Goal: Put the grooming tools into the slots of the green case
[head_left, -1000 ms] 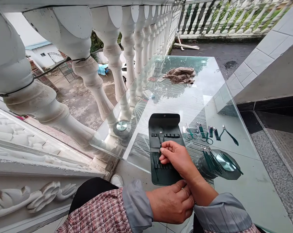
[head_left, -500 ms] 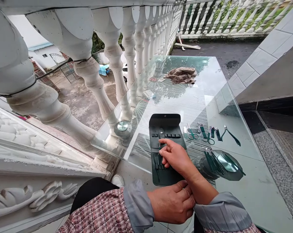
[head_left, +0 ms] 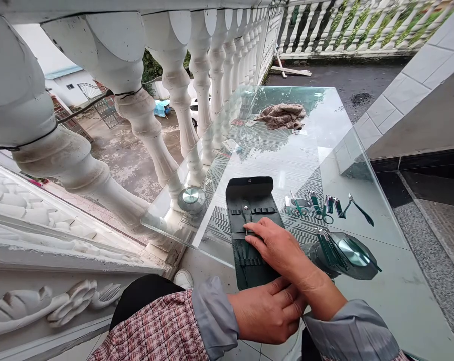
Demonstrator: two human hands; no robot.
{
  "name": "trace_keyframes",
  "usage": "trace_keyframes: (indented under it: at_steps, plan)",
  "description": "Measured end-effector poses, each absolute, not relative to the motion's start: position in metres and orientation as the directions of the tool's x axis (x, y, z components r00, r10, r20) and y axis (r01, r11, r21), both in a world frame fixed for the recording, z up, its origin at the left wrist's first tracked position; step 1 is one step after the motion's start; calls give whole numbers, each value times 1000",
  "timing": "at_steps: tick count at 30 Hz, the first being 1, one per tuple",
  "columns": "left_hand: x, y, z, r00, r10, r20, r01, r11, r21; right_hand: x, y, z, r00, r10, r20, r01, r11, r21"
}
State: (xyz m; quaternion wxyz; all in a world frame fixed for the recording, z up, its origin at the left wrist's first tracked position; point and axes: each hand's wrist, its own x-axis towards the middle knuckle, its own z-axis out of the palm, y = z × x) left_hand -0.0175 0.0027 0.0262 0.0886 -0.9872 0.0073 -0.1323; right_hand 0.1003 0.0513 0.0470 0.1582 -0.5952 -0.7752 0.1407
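Note:
A black manicure case (head_left: 249, 188) lies unfolded at the near edge of the glass table, with elastic loops across both halves. Over its middle, my right hand (head_left: 274, 245) pinches a slim dark manicure tool (head_left: 246, 218) between thumb and forefinger. More thin tools (head_left: 243, 255) sit in the loops of the lower half. My left hand (head_left: 266, 311) grips the near end of the case, beneath my right wrist; its fingertips are partly hidden. To the right lie small scissors (head_left: 299, 208), nail clippers (head_left: 313, 201) and nippers (head_left: 352, 208).
Several slim tools (head_left: 330, 250) lie in a bunch above a round table support (head_left: 356, 253) on the right. A crumpled brown cloth (head_left: 281, 117) rests toward the far end of the glass table (head_left: 392, 286). White balusters (head_left: 177, 95) line the left side.
The case has shifted slightly left and turned a little. My right hand has moved slightly right and down, still pinching the slim tool. My left hand stays at the case's near end.

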Motion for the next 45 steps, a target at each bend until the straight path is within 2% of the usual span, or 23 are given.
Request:
trace_keyframes:
  at_steps: [9,16,22,31,33,35,37,39,41,45]
  plan:
    - [-18,6,22,967,-71,244,-24,-982,-189,102,42,45,-407,902,147,849,432,-304]
    - [-18,5,21,960,-74,271,-19,-980,-200,109,40,42,-373,913,165,814,408,-414]
    - [-18,5,21,956,-73,282,-13,-978,-210,110,41,42,-366,918,155,812,396,-428]
    - [-20,7,22,959,-81,273,-24,-979,-204,113,27,45,-285,897,339,762,426,-487]
    - [-20,8,22,955,-84,286,-17,-973,-231,123,25,49,-213,902,376,757,396,-520]
    - [-21,9,22,951,-61,303,19,-966,-256,144,25,54,-60,909,411,764,307,-567]
    - [-21,9,23,950,-61,306,27,-961,-276,172,26,58,201,889,412,761,124,-637]
    - [-21,10,24,950,-73,303,20,-956,-292,200,26,59,429,849,309,703,-98,-705]
    - [-21,11,24,949,-88,302,7,-953,-302,220,24,56,455,864,215,702,-200,-683]
    - [-20,14,25,943,-107,314,-7,-952,-304,230,17,44,306,942,135,845,-204,-494]
